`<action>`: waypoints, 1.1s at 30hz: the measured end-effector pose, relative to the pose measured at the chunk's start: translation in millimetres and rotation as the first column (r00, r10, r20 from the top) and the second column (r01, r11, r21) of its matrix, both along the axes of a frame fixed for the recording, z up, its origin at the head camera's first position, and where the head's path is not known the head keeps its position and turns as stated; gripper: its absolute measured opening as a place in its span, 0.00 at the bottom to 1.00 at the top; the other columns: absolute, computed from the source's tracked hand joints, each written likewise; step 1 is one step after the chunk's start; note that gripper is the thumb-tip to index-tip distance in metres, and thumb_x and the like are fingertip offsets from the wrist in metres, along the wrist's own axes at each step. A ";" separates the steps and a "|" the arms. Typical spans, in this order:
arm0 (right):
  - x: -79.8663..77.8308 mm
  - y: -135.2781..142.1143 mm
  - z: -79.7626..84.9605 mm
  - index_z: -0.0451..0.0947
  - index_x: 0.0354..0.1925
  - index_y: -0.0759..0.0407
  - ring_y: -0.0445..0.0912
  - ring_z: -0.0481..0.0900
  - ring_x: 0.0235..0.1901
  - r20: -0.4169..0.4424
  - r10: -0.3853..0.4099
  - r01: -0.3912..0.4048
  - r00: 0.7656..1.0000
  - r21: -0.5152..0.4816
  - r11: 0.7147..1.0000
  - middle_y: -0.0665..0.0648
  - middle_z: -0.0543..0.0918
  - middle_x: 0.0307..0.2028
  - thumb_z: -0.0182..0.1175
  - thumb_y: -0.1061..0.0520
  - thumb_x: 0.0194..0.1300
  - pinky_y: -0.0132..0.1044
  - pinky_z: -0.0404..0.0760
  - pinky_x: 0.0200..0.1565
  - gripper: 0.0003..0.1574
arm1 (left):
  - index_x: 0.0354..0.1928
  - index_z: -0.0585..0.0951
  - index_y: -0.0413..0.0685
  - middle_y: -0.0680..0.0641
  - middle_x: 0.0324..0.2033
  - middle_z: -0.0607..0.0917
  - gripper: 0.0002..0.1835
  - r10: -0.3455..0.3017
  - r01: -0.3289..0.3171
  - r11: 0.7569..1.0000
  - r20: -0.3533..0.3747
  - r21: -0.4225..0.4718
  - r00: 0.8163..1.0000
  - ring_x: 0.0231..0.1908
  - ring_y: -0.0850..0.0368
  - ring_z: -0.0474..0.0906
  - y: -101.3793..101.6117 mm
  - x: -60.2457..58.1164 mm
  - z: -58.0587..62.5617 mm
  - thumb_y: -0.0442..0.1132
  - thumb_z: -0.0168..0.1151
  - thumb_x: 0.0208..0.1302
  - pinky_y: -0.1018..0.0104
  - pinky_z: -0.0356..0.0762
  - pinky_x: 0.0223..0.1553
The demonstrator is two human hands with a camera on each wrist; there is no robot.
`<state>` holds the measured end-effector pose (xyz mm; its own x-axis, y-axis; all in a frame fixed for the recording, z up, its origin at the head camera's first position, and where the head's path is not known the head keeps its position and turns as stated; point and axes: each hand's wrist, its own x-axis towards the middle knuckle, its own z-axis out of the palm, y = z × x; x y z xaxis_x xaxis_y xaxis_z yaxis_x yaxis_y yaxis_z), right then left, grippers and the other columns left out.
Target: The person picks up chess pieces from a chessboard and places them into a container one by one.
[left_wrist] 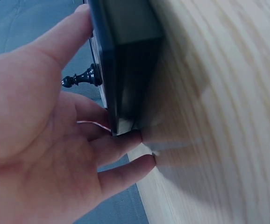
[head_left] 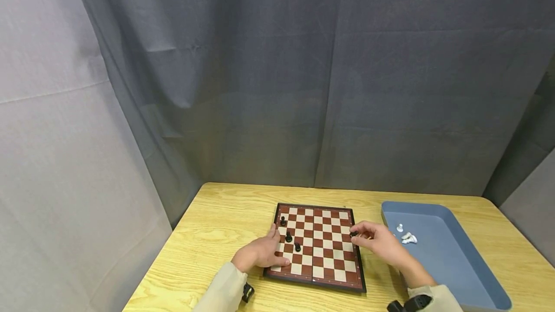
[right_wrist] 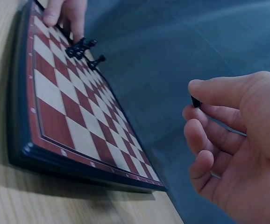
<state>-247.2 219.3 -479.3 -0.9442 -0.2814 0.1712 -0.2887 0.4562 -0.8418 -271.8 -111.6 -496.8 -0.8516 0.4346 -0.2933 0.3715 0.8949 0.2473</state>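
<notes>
Black chess piece, small and mostly covered by fingers, is pinched between the thumb and fingertips of the right hand, whose other fingers are bent loosely below. In the right wrist view only a dark sliver shows in the pinch, so I cannot tell which part is held or which piece it is. From the head it appears at the right edge of the chessboard; the right wrist view shows it apart from the playing surface.

It probably handles as light, stiff, smooth plastic: hard to crush, but apt to slip or twist under a loose pinch. A good hold would be the narrow stem beneath the head, leaving the foot free; thin details would be the fragile part.

Across the board, the left hand has its fingers spread along the left edge, with the thumb resting on top. Near it, three black pieces stand on the left half; one seen from the left wrist has a round head, slim neck and broad base.

Beyond the right hand, a blue tray on the wooden table holds white pieces, likely just as light.
</notes>
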 end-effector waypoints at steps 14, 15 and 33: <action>1.7 27.4 3.0 0.77 0.48 0.65 0.46 0.73 0.29 0.068 -0.106 0.110 0.992 -0.049 0.993 0.58 0.80 0.35 0.62 0.55 0.64 0.38 0.75 0.30 0.18 | 0.72 0.51 0.36 0.37 0.73 0.43 0.52 -0.001 0.001 1.000 0.002 0.002 1.000 0.51 0.46 0.76 -0.5 0.4 0.4 0.66 0.57 0.59 0.64 0.76 0.44; 2.5 29.1 4.1 0.77 0.49 0.65 0.45 0.73 0.30 0.070 -0.107 0.111 0.992 -0.051 0.993 0.58 0.80 0.36 0.62 0.55 0.64 0.39 0.74 0.30 0.18 | 0.72 0.51 0.36 0.37 0.72 0.43 0.52 0.000 0.000 1.000 -0.001 0.003 1.000 0.49 0.47 0.77 -0.3 0.2 0.7 0.65 0.57 0.59 0.64 0.76 0.44; 6.9 72.5 -0.4 0.74 0.54 0.65 0.48 0.79 0.40 0.089 -0.200 0.202 0.976 -0.012 0.979 0.60 0.80 0.42 0.58 0.47 0.68 0.44 0.78 0.40 0.26 | 0.72 0.52 0.35 0.37 0.72 0.44 0.52 0.009 -0.009 1.000 -0.008 0.001 1.000 0.59 0.44 0.70 -0.1 1.6 0.8 0.65 0.57 0.59 0.61 0.73 0.52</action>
